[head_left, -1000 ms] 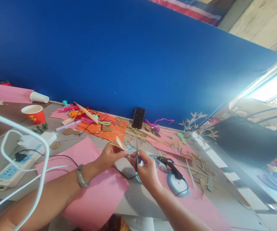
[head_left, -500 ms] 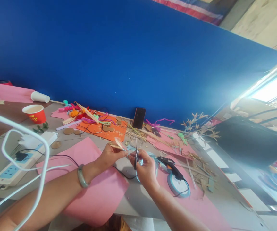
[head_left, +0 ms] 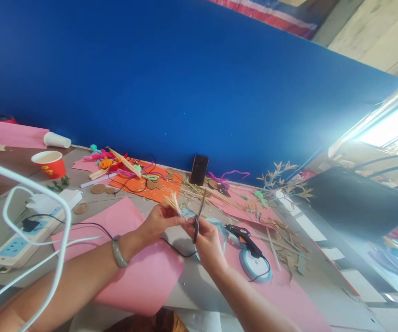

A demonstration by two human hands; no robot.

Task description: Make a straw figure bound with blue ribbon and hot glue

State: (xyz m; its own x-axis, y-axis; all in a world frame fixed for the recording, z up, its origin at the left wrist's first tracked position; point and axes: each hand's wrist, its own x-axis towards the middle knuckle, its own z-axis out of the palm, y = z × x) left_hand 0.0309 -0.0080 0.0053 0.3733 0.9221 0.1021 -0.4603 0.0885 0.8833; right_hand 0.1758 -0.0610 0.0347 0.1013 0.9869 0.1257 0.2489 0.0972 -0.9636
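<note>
My left hand (head_left: 160, 220) pinches a small pale straw piece (head_left: 173, 202) above the table, fingers closed on it. A grey-green bangle (head_left: 118, 251) sits on that wrist. My right hand (head_left: 207, 242) grips small scissors (head_left: 197, 220) by the handles, blades pointing up and slightly right, close beside the straw piece. Both hands meet over the gap between two pink paper sheets.
A pink paper sheet (head_left: 135, 263) lies under my left arm. A black glue gun (head_left: 243, 236) rests on a blue tape roll (head_left: 254, 267) at right. A power strip (head_left: 22, 235) and white cable (head_left: 36, 221) lie left, a red cup (head_left: 49, 164) behind. Craft scraps on orange paper (head_left: 150, 186), a phone (head_left: 199, 169) against the blue wall.
The scissors have tilted to the right and their blades have moved up toward the straw piece. My left hand has turned the straw piece more upright.
</note>
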